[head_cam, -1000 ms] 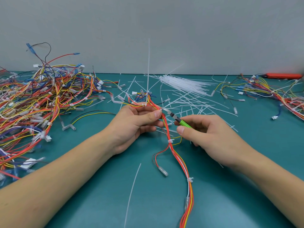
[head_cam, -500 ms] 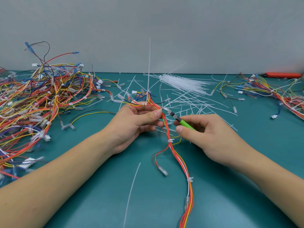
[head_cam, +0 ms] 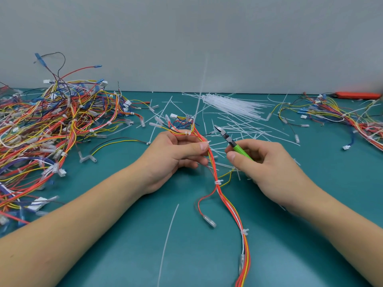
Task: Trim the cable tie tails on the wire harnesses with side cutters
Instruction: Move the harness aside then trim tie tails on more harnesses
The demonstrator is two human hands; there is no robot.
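I see the wire harness [head_cam: 217,177] lying in the middle of the green table [head_cam: 300,204]. Its long line of red, orange and yellow wires runs from the near edge up and away, leaning a little to the left. My left hand [head_cam: 176,154] grips its far part, thumb pressed on the wires. A long white cable tie tail [head_cam: 202,90] sticks almost straight up from the far end. My right hand [head_cam: 267,164] is curled around the green handles of the side cutters [head_cam: 227,137]. The cutter tip points up and to the left, just beside the harness but not touching it. A big pile of harnesses [head_cam: 51,129] sits at the left. Loose white cable ties [head_cam: 234,105] lie behind.
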